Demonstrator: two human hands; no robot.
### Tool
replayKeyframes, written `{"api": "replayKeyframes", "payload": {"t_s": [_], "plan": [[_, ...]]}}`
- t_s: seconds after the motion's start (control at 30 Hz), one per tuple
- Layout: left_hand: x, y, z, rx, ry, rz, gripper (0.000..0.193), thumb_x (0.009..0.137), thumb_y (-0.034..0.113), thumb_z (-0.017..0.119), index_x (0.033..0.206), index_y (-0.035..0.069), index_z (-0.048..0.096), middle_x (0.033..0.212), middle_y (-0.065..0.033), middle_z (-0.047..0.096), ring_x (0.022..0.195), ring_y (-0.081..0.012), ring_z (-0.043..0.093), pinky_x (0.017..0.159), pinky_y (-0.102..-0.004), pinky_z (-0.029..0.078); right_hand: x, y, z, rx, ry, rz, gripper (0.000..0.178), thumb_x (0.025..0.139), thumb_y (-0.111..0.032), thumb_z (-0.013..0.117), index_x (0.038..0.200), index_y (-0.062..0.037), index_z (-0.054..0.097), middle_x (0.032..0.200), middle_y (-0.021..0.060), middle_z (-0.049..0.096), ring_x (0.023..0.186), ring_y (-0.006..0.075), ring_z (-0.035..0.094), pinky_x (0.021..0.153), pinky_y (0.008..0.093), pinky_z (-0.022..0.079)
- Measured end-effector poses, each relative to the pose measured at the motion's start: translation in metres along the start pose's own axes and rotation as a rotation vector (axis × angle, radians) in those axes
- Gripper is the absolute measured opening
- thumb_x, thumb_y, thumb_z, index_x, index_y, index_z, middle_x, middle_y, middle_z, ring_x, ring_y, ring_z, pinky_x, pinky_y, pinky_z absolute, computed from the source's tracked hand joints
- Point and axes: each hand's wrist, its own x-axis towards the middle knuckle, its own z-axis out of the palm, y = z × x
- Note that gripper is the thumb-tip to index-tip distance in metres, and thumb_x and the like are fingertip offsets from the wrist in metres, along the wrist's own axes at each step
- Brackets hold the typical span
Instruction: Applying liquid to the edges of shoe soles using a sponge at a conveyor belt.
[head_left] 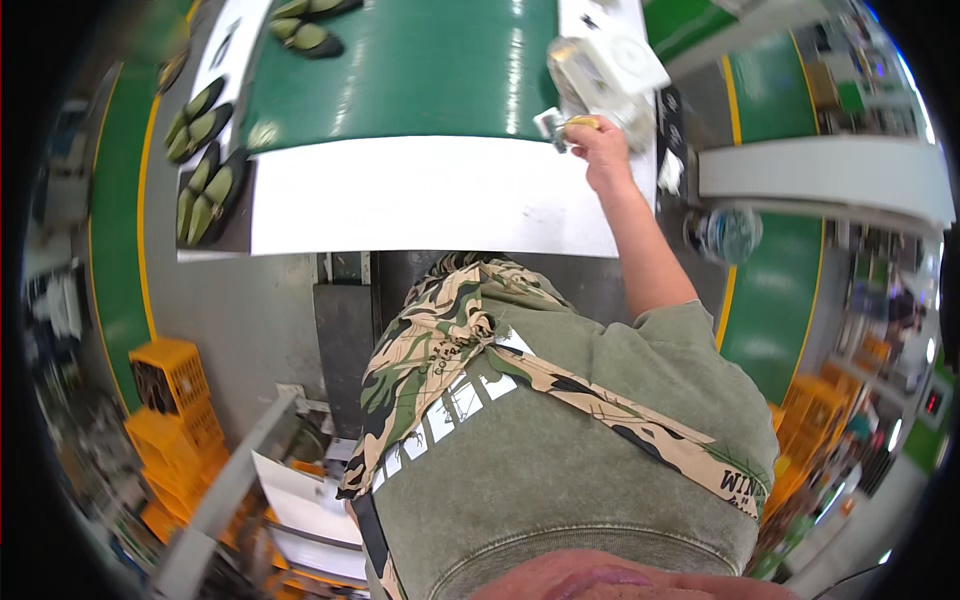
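My right hand (pixel 603 150) reaches out over the right end of the white board (pixel 430 200). Its fingers are closed on a small yellowish item (pixel 581 122), whose kind I cannot make out. Right by the fingertips is a small white and grey piece (pixel 549 124); whether it is joined to the yellowish item I cannot tell. Beyond the hand lies a clear plastic bag (pixel 577 75), with a white box-like object (pixel 630 62) against it. My left hand is out of the picture.
A green conveyor belt (pixel 400 70) runs away behind the white board. Dark shoes with green insides (pixel 212 205) stand along the left edge, and more shoes (pixel 306 37) sit on the belt. A clear plastic bottle (pixel 735 235) is right of the table. Orange crates (pixel 180 430) are stacked at left.
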Motion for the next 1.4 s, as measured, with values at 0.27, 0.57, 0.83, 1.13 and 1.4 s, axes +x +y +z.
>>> {"api": "replayKeyframes", "payload": {"t_s": [0.27, 0.57, 0.83, 1.13, 1.4], "plan": [[0.136, 0.16, 0.087, -0.029, -0.119, 0.559, 0.055, 0.087, 0.011, 0.069, 0.135, -0.005, 0.049, 0.135, -0.0178, 0.056, 0.125, -0.025, 0.054, 0.107, -0.0347, 0.039, 0.029, 0.02, -0.194, -0.423, 0.496, -0.172, 0.016, 0.076, -0.016, 0.075, 0.087, -0.0065, 0.069, 0.078, 0.0028, 0.068, 0.065, 0.0131, 0.061, 0.061, 0.0288, 0.046], [0.13, 0.303, 0.13, 0.062, -0.37, 0.777, 0.058, 0.09, 0.005, 0.067, 0.14, -0.01, 0.041, 0.14, -0.0203, 0.051, 0.129, -0.0247, 0.05, 0.11, -0.0328, 0.036, 0.103, 0.028, -0.192, -1.123, 0.432, -0.526, 0.015, 0.074, -0.026, 0.071, 0.084, -0.0142, 0.072, 0.087, 0.008, 0.068, 0.086, 0.0296, 0.065, 0.074, 0.0444, 0.049], [0.196, 0.296, 0.124, -0.138, -0.399, 0.485, 0.055, 0.088, 0.012, 0.072, 0.133, -0.01, 0.049, 0.129, -0.0152, 0.058, 0.118, -0.0193, 0.055, 0.104, -0.0289, 0.04, 0.111, 0.023, -0.179, -1.359, 0.349, -0.441, 0.018, 0.076, -0.024, 0.069, 0.09, -0.0144, 0.075, 0.095, 0.0087, 0.07, 0.091, 0.029, 0.066, 0.08, 0.0431, 0.051], [0.313, 0.324, 0.098, -0.075, -0.27, 0.47, 0.065, 0.085, 0.015, 0.074, 0.139, -0.008, 0.045, 0.144, -0.0175, 0.049, 0.134, -0.0242, 0.045, 0.112, -0.0326, 0.031, 0.103, 0.016, -0.176, -1.352, 0.373, -0.537, 0.011, 0.076, -0.018, 0.066, 0.084, -0.0153, 0.074, 0.088, 0.0062, 0.069, 0.085, 0.0296, 0.065, 0.074, 0.0446, 0.05], [0.358, 0.416, 0.072, 0.483, 0.038, 0.656, 0.074, 0.071, 0.032, 0.082, 0.132, -0.002, 0.055, 0.135, -0.0172, 0.058, 0.126, -0.0278, 0.054, 0.106, -0.0349, 0.04, 0.074, 0.008, -0.168, -1.674, 0.306, -0.54, 0.01, 0.075, -0.016, 0.066, 0.082, -0.0148, 0.074, 0.087, 0.0033, 0.069, 0.083, 0.0294, 0.065, 0.072, 0.0444, 0.05]]}}
